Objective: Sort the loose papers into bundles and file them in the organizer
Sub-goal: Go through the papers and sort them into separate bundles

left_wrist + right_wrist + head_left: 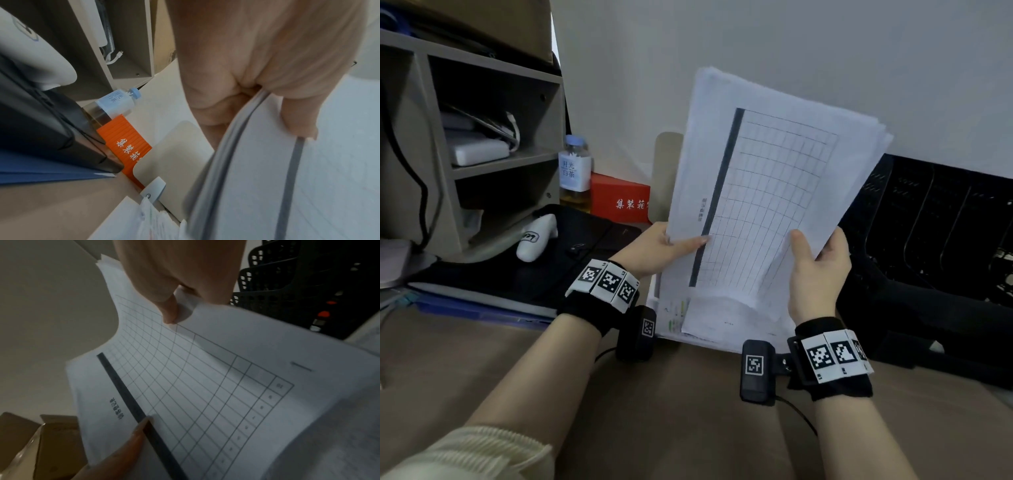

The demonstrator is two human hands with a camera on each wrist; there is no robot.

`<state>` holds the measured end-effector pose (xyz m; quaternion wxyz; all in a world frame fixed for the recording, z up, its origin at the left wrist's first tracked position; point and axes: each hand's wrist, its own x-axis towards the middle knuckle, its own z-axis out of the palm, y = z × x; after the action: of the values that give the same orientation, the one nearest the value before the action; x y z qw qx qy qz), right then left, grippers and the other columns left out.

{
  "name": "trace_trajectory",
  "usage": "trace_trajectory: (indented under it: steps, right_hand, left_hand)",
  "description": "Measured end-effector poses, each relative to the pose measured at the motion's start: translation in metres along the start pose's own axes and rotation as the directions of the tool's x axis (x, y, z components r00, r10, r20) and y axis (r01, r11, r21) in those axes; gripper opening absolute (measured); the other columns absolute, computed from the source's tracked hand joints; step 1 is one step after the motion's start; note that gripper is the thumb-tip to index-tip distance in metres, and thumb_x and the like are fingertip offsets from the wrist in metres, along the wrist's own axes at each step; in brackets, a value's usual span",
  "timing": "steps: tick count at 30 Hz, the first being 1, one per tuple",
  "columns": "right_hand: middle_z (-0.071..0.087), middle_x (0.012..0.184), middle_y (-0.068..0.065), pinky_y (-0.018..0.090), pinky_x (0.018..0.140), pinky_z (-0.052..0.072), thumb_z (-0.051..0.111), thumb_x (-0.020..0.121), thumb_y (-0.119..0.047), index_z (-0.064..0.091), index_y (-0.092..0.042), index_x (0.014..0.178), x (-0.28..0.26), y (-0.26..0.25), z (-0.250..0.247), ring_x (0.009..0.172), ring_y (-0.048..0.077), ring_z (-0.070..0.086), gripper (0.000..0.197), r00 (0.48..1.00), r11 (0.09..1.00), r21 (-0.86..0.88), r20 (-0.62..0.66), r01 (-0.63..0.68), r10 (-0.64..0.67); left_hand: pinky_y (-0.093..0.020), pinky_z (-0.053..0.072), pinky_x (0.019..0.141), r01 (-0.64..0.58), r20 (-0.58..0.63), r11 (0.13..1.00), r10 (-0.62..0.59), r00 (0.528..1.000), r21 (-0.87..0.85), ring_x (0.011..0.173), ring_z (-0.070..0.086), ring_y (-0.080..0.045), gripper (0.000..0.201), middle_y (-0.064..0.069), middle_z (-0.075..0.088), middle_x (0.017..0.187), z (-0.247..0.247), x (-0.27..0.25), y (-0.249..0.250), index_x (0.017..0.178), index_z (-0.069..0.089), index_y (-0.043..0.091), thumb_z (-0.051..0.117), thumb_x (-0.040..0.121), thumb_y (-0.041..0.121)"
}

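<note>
Holding the bundle [767, 192] upright above the desk [671, 411], left hand [654, 250] and right hand [818, 270] each pinching a lower corner, we judge it light, floppy and prone to fanning, best gripped along both side edges before sliding into the organizer [935, 219] just beside.

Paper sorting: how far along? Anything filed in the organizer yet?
Done: nothing visibly filed; the black organizer shows no white sheets in the slots in view. In hand: the left hand and right hand both grip one bundle of gridded sheets, held upright with uneven edges. Left: more loose papers lie on the desk beneath, still unsorted.
</note>
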<state>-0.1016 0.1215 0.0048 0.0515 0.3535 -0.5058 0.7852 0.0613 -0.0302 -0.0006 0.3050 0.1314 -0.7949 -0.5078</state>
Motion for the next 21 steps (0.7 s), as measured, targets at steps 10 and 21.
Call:
trace_trajectory:
  steps: [10, 21]
  right_hand:
    - [0.063, 0.110, -0.006, 0.024, 0.082, 0.047, 0.061, 0.092, -0.024, 0.058, -0.025, 0.110, -0.006, 0.028, -0.001, 0.102, 0.013, 0.060, 0.018, 0.884, 0.906, -0.248, 0.241, -0.343, 0.401]
    - [0.061, 0.091, -0.019, 0.024, 0.081, 0.044, 0.050, 0.098, -0.033, 0.058, -0.027, 0.099, -0.005, 0.020, 0.002, 0.091, 0.004, 0.058, 0.009, 0.882, 0.890, -0.323, 0.240, -0.321, 0.406]
  left_hand:
    - [-0.042, 0.041, 0.109, 0.141, 0.061, 0.985, -0.147, 0.987, 0.095, 0.122, 0.057, -0.007, 0.069, 0.013, 0.064, 0.128, -0.003, 0.004, -0.021, 0.131, 0.059, 0.027, 0.072, 0.071, 0.058]
    - [-0.037, 0.053, 0.095, 0.084, -0.223, 0.990, -0.057, 0.973, 0.115, 0.107, 0.064, -0.020, 0.036, -0.008, 0.069, 0.114, -0.002, 0.004, -0.006, 0.117, 0.065, 0.014, 0.056, 0.094, 0.040]
